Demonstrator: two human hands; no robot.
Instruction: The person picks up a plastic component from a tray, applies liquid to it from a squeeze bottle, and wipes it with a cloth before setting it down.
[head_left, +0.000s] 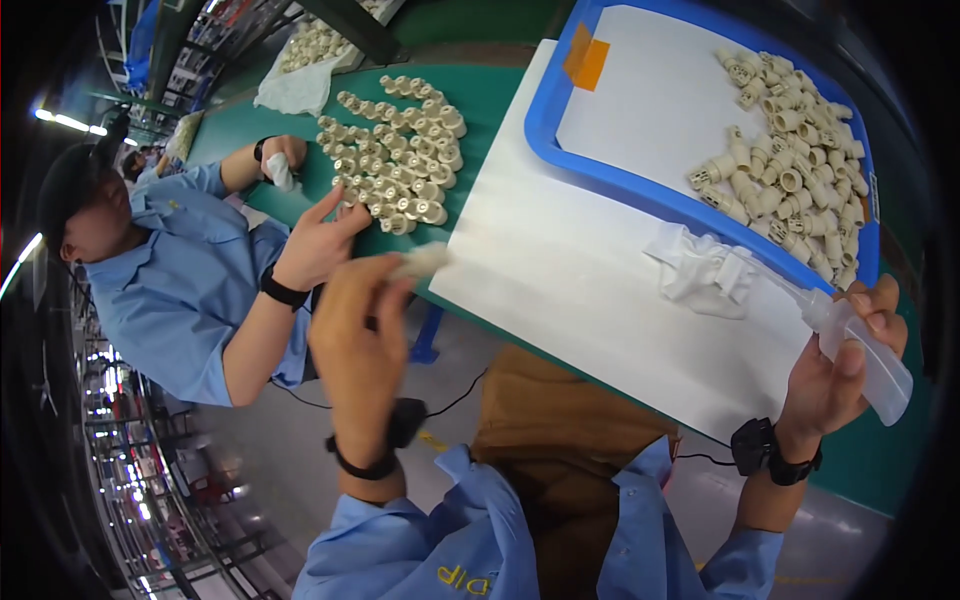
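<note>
Near the white sheet's left edge, my left hand [358, 318] pinches a small cream plastic fitting [426, 260], blurred by motion. My right hand [828, 378] is wrapped round a translucent squeeze bottle [880, 375], tilted, its thin nozzle pointing up and left. That nozzle reaches toward a crumpled white cloth [712, 272] on the white sheet [560, 270]; I cannot tell whether they touch. Several similar cream fittings [400, 160] stand grouped on the green tabletop [490, 75], beyond my left hand. More loose fittings [795, 180] lie heaped in the blue tray [680, 208].
At the left, a co-worker in a blue shirt [190, 280] has one hand [320, 240] at the standing fittings and the other [283, 155] with a white cloth. Orange tape [586, 58] marks the tray's corner. A white bag [297, 88] lies at the far edge.
</note>
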